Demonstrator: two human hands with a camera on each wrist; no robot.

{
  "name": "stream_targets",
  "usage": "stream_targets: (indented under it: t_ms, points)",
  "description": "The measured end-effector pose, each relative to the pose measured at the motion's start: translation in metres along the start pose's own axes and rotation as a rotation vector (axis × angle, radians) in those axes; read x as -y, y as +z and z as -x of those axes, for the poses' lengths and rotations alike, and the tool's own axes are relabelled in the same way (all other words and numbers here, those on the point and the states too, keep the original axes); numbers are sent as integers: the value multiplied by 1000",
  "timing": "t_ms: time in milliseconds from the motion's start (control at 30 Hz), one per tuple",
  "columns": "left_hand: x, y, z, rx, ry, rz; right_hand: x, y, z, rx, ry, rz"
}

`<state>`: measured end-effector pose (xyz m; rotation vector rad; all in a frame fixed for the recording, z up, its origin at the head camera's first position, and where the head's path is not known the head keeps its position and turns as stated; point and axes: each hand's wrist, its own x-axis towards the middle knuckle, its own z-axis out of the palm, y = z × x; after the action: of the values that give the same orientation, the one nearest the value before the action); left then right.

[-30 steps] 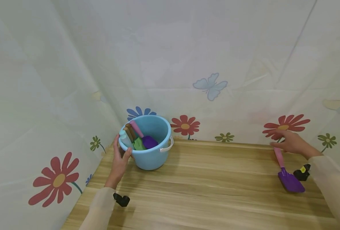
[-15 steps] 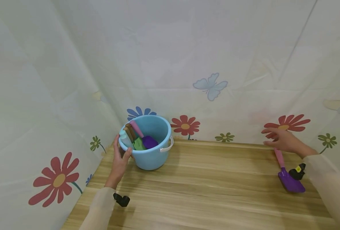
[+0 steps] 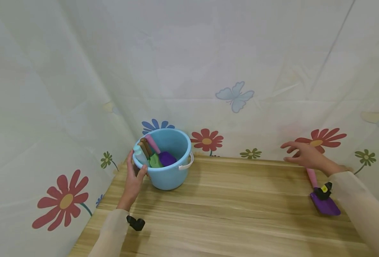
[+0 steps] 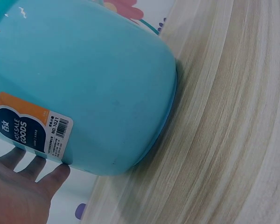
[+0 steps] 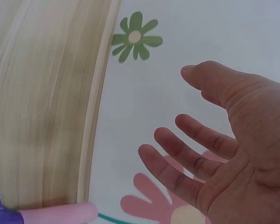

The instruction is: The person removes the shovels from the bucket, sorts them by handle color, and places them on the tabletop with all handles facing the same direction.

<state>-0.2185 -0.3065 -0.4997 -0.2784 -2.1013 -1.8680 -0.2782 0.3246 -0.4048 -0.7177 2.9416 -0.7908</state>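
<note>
A light blue bucket (image 3: 168, 176) stands at the back left of the wooden table. My left hand (image 3: 134, 182) holds its near left side, thumb by the rim and fingers round the outer wall; in the left wrist view the fingertips (image 4: 56, 176) meet the wall beside a label. My right hand (image 3: 305, 156) hovers at the back right with nothing in it, fingers spread and slightly bent. Behind its wrist lies a toy shovel (image 3: 326, 207) with a purple blade and pink handle, partly covered by the wrist camera.
Inside the bucket are a second purple shovel (image 3: 167, 159) with a pink handle, a green piece (image 3: 155, 161), brown handles (image 3: 145, 148) and a pale blue handle-like piece (image 3: 141, 155). A flower-printed curtain (image 3: 256, 125) rises along the table's back and left edges.
My right hand has come away from the shovel's pink handle and moved left and slightly up. The shovel stays put. My left hand and the bucket have not moved.
</note>
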Motion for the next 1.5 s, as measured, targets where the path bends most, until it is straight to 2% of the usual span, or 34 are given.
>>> stream_targets:
  t_ms: [200, 600, 1000, 1267, 1500]
  points:
    - [0, 0, 1, -5, -12, -3, 11, 2, -5, -13, -36, 29]
    - [-1, 0, 0, -2, 9, -17, 32, 7, -18, 2, -71, 8]
    - [-3, 0, 0, -4, -1, -17, 42, 11, -31, -3, -121, -5]
    - [-4, 0, 0, -1, -2, -20, 63, 11, -44, 19, -174, -2]
    - [-5, -1, 0, 0, -7, -26, 81, 12, -58, 47, -173, -27]
